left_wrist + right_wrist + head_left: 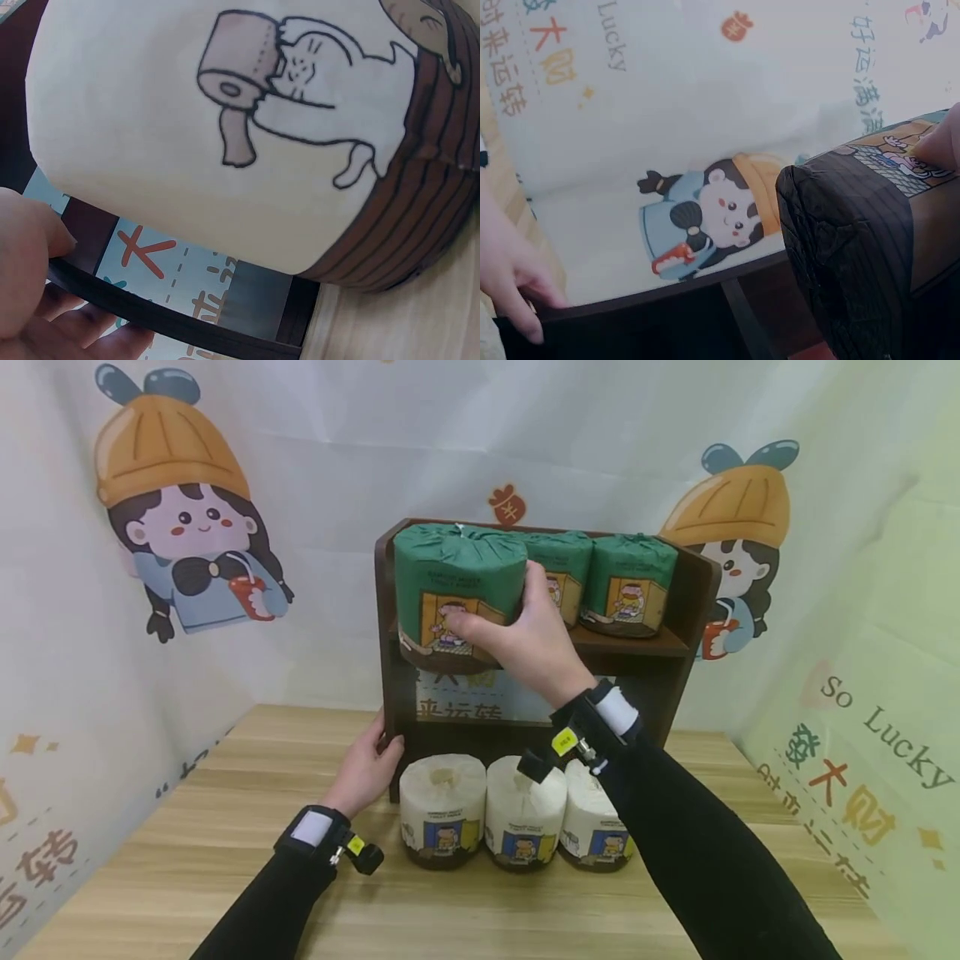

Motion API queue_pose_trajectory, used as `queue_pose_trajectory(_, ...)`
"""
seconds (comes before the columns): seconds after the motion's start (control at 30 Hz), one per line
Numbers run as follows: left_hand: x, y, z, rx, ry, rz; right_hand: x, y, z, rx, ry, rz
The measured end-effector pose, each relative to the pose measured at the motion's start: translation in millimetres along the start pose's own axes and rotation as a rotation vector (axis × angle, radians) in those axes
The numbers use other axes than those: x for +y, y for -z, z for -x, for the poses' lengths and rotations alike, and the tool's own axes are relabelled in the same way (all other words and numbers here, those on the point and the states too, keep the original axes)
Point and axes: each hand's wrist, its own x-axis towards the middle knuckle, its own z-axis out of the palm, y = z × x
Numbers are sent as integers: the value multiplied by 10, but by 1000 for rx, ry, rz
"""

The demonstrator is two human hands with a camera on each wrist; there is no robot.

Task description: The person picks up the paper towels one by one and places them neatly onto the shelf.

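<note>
My right hand (540,643) holds a green-wrapped toilet roll (461,560) at the upper left of a dark brown shelf (696,602), thumb across its printed front. In the right wrist view the dark base of this roll (847,232) shows, tilted, beyond the shelf's upper edge. Low on the shelf's left side, my left hand (363,770) grips the side panel; the left wrist view has the thumb and fingers on either side of the panel edge (187,324). Two more green rolls (630,581) stand on the top tier, one partly hidden behind my right hand.
Three white-wrapped rolls (442,810) stand in a row on the wooden table (420,918) at the shelf's foot; my right forearm covers part of the rightmost. A printed cloth backdrop (330,485) hangs behind and at both sides.
</note>
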Motion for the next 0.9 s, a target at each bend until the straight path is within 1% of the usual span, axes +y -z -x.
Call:
queue_pose_trajectory(0.13, -12, -1, -7, 3, 4, -9, -14, -6, -117, 16, -50, 11)
queue_pose_trajectory(0.27, -25, 7, 7, 3, 16, -14, 53, -41, -194, 23, -90, 49)
queue_pose_trajectory(0.37, -23, 6, 16, 5, 22, -24, 145, -56, -219, 25, -120, 87)
queue_pose_trajectory(0.53, -31, -13, 9, 7, 22, -27, 262, -45, -212, 31, -171, 110)
queue_pose_trajectory(0.63, -45, -16, -6, 10, 12, -20, 264, -48, -216, 60, -176, 195)
queue_pose_trajectory(0.73, -49, -8, -9, 15, 14, -20, 247, -81, -225, 97, -151, 299)
queue_pose_trajectory(0.77, -44, -4, -6, 16, 17, -22, 245, -96, -226, 112, -144, 316)
queue_pose_trajectory(0.9, -29, 4, -6, 14, 16, -26, 261, -153, -214, 155, -100, 322)
